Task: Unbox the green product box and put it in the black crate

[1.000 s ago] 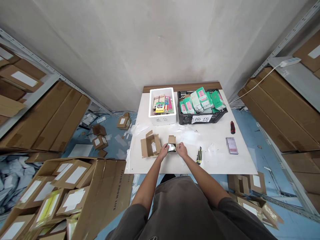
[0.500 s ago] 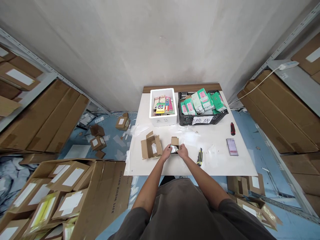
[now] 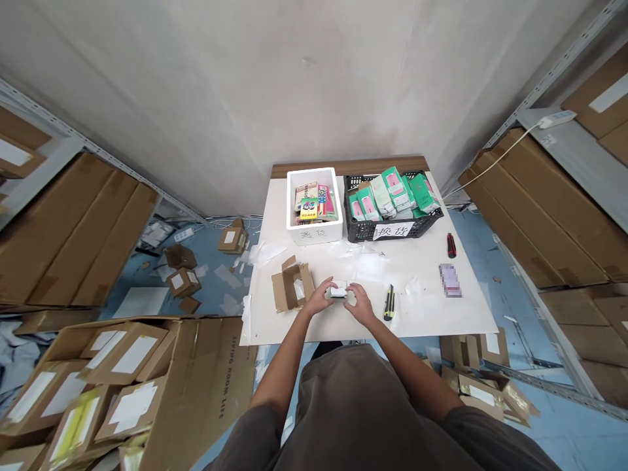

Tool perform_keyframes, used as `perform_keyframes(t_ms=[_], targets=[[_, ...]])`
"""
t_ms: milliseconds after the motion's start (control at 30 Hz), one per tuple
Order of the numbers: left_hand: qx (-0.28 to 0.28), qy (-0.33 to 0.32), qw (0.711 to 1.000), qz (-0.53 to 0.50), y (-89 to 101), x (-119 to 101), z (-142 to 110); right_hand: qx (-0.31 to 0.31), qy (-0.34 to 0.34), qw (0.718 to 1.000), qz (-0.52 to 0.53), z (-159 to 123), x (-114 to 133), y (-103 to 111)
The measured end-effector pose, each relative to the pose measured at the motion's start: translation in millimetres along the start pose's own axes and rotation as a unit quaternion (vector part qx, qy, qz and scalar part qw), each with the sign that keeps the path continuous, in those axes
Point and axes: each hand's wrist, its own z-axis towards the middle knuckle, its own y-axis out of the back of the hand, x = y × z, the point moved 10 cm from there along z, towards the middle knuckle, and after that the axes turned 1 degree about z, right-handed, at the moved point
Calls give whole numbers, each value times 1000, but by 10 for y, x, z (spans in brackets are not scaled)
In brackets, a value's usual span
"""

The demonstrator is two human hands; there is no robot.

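In the middle of the table's near part, a small white box with a green edge (image 3: 338,292) is between my two hands. My left hand (image 3: 320,297) is closed on its left end, the thumb and fingers curled around it. My right hand (image 3: 360,305) pinches the right end with bent fingers. Left of my left hand stands an opened brown cardboard box (image 3: 293,288), flaps up, a piece of white material inside. To the right of my right hand lies a yellow-and-black box cutter (image 3: 389,303).
At the table's back stand a white foam box (image 3: 314,235) of colourful packets and a black crate (image 3: 360,232) of green-and-pink boxes. A red-and-black cutter (image 3: 451,246) and a blurred purple item (image 3: 450,280) lie at right. A large carton (image 3: 216,379) of parcels stands lower left.
A small brown box with an upright flap was between my hands; now a white face with a green edge shows there. My right hand's fingers are further apart. The view has shifted slightly.
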Motion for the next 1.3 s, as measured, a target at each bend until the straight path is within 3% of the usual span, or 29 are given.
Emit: perform_keyframes(t_ms=[267, 433, 533, 733, 867, 1100, 1300], targets=[[1, -18, 998, 59, -18, -28, 67, 31, 29, 998, -38, 174, -5, -140], [30, -23, 993, 111, -56, -52, 3, 52, 13, 998, -46, 136, -157, -172], [5, -29, 996, 87, -112, -2, -57, 62, 0, 998, -3, 127, -267, -201], [-136, 64, 984, -95, -228, 480, -47, 49, -100, 970, 217, 242, -673, -324], [-138, 92, 977, -135, -365, 733, 97, 49, -147, 949, 275, 383, -946, -459], [-156, 113, 963, -188, -509, 1121, 316, 24, -160, 934, 318, 501, -1225, -693], [-150, 122, 949, -249, -476, 1151, 426, 14, -188, 938, 292, 618, -1210, -711]])
